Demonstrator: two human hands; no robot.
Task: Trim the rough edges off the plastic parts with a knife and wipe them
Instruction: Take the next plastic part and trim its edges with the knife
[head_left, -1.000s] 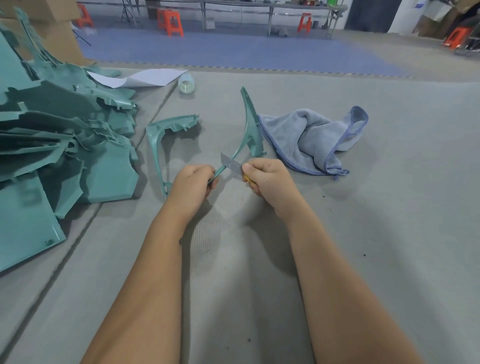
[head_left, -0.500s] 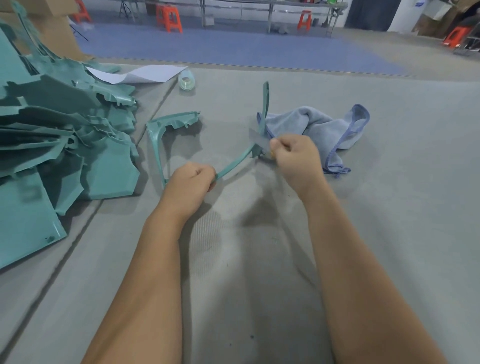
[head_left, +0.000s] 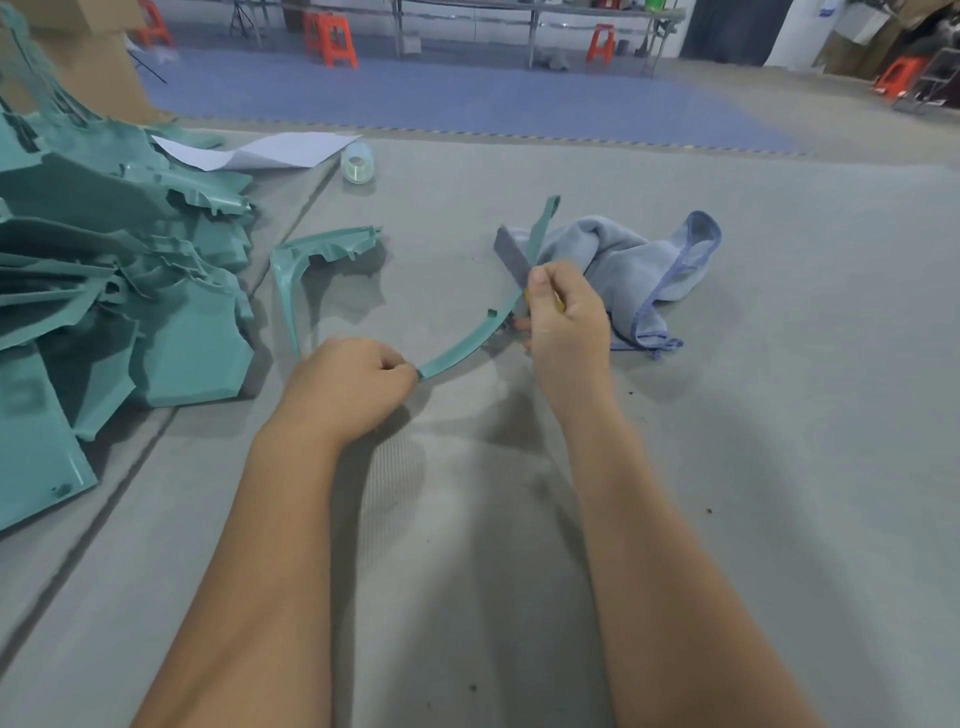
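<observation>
A long curved teal plastic strip (head_left: 470, 345) arcs up from the grey mat. My left hand (head_left: 353, 382) grips its near end. My right hand (head_left: 563, 322) grips a knife (head_left: 511, 254) whose grey blade lies against the strip's upper stretch, and its yellow handle shows between the fingers. The strip's far tip (head_left: 550, 205) points up in front of a blue-grey cloth (head_left: 631, 265) crumpled on the mat just right of the hand.
A second teal part (head_left: 311, 257) lies left of the strip. A big heap of teal parts (head_left: 114, 291) fills the left side. A tape roll (head_left: 357, 163) and white paper (head_left: 260, 150) lie behind. Orange stools and tables stand far back.
My right hand has slid the knife away from my left hand, up along the strip towards its far end. The strip now lies lower and flatter. My left hand stays put.
</observation>
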